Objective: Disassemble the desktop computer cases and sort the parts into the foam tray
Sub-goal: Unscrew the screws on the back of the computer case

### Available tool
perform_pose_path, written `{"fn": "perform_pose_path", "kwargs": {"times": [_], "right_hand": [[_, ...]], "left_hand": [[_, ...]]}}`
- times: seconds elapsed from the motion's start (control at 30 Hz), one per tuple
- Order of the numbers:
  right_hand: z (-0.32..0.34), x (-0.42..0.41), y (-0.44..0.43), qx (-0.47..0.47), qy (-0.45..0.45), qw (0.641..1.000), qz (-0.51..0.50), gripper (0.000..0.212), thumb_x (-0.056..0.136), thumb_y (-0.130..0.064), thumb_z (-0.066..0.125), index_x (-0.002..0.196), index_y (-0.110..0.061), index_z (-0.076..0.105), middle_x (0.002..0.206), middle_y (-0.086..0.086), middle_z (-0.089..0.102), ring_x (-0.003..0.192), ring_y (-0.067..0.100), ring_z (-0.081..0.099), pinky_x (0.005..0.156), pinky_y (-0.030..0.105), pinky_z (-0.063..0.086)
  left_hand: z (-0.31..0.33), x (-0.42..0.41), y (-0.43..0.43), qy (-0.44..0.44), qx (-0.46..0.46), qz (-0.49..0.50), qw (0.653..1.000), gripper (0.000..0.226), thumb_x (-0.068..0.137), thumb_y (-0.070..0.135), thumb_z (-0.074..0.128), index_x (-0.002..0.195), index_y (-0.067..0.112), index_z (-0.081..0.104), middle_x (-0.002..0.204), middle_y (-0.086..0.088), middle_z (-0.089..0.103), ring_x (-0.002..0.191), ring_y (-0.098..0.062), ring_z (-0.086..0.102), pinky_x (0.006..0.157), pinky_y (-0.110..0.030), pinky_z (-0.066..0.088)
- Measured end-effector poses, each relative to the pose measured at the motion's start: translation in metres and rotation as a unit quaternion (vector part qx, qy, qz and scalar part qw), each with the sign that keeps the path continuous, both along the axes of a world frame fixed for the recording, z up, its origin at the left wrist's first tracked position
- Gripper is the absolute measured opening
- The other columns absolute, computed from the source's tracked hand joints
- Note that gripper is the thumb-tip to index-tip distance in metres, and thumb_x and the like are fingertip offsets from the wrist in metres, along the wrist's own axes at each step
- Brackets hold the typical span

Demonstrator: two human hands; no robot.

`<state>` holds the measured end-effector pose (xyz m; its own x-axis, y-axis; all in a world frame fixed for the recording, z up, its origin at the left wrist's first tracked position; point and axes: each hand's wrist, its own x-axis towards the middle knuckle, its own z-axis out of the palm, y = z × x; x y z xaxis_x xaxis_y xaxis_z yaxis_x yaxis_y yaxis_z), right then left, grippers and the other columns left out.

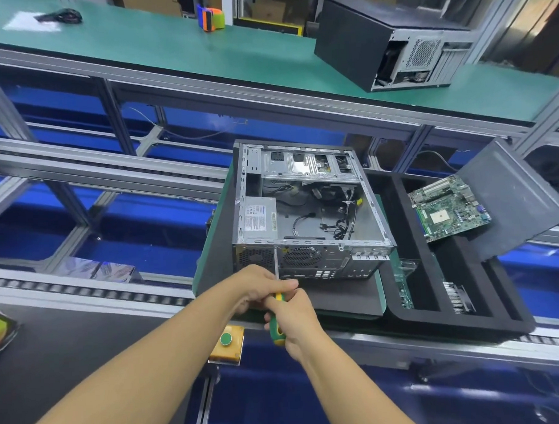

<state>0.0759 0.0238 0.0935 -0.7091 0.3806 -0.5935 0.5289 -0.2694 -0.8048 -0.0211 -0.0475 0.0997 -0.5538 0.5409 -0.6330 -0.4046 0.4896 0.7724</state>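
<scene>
Both hands meet on a green-and-yellow screwdriver point(278, 297): the right hand point(295, 320) is wrapped round the handle, and the left hand point(259, 285) pinches it where the metal shaft begins. The shaft points up to the top edge of the rear face of the computer case point(309, 258), above a perforated grille. This case lies on its side on a dark mat point(339, 297), its side open. Inside are bare silver sheet metal, a labelled power supply point(259, 217) at the left, a drive cage at the far end and loose black cables. Just to its right sits the black foam tray point(462, 327), with a green motherboard point(447, 207) at its far end, beside a dark side panel point(511, 198).
</scene>
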Motion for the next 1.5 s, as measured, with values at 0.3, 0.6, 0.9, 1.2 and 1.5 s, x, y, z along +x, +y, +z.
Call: {"fn": "perform_pose_path", "kwargs": {"times": [0.3, 0.6, 0.9, 1.2, 1.5], "right_hand": [[0.009, 0.040, 0.016, -0.320, -0.011, 0.946, 0.041, 0.048, 0.106, -0.035, 0.034, 0.118, 0.005, 0.058, 0.096, 0.026, 0.070, 0.078, 0.036, 0.070, 0.062, 0.038, 0.059], [0.009, 0.032, 0.003, -0.160, 0.012, 0.986, 0.040, 0.028, 0.094, -0.022, 0.072, 0.099, -0.008, 0.049, 0.085, 0.014, 0.061, 0.064, 0.021, 0.065, 0.058, 0.030, 0.057], [0.017, 0.041, 0.012, -0.309, 0.042, 0.950, 0.017, 0.037, 0.103, -0.021, 0.042, 0.117, 0.008, 0.059, 0.098, 0.026, 0.066, 0.072, 0.029, 0.065, 0.060, 0.036, 0.058], [0.017, 0.037, 0.005, -0.208, 0.051, 0.977, 0.002, 0.036, 0.096, -0.014, 0.067, 0.124, 0.008, 0.059, 0.100, 0.013, 0.071, 0.067, 0.017, 0.065, 0.060, 0.031, 0.055], [0.022, 0.040, 0.012, -0.304, 0.032, 0.952, -0.023, 0.033, 0.101, -0.016, 0.036, 0.105, 0.004, 0.062, 0.084, 0.020, 0.063, 0.065, 0.025, 0.060, 0.057, 0.033, 0.054]], "left_hand": [[-0.002, -0.006, -0.007, -0.076, 0.057, 0.023, 0.995, 0.016, 0.086, 0.022, 0.077, 0.092, 0.008, 0.074, 0.081, 0.000, 0.074, 0.070, -0.008, 0.065, 0.064, -0.023, 0.055], [-0.005, 0.002, -0.023, -0.102, 0.039, -0.025, 0.994, 0.037, 0.077, 0.042, 0.083, 0.088, 0.010, 0.066, 0.075, -0.007, 0.058, 0.077, -0.020, 0.056, 0.080, -0.036, 0.052], [-0.002, 0.010, -0.027, -0.162, 0.168, 0.077, 0.969, 0.020, 0.098, 0.008, 0.059, 0.114, -0.004, 0.063, 0.117, -0.018, 0.072, 0.096, -0.025, 0.070, 0.088, -0.038, 0.058], [0.002, 0.011, -0.023, -0.136, 0.101, 0.041, 0.985, 0.019, 0.087, 0.016, 0.075, 0.095, 0.002, 0.066, 0.072, -0.008, 0.064, 0.062, -0.014, 0.055, 0.071, -0.030, 0.055], [0.002, 0.024, -0.021, -0.179, 0.180, 0.064, 0.965, 0.018, 0.102, 0.015, 0.052, 0.108, 0.001, 0.061, 0.120, -0.012, 0.071, 0.084, -0.022, 0.061, 0.066, -0.033, 0.049]]}}
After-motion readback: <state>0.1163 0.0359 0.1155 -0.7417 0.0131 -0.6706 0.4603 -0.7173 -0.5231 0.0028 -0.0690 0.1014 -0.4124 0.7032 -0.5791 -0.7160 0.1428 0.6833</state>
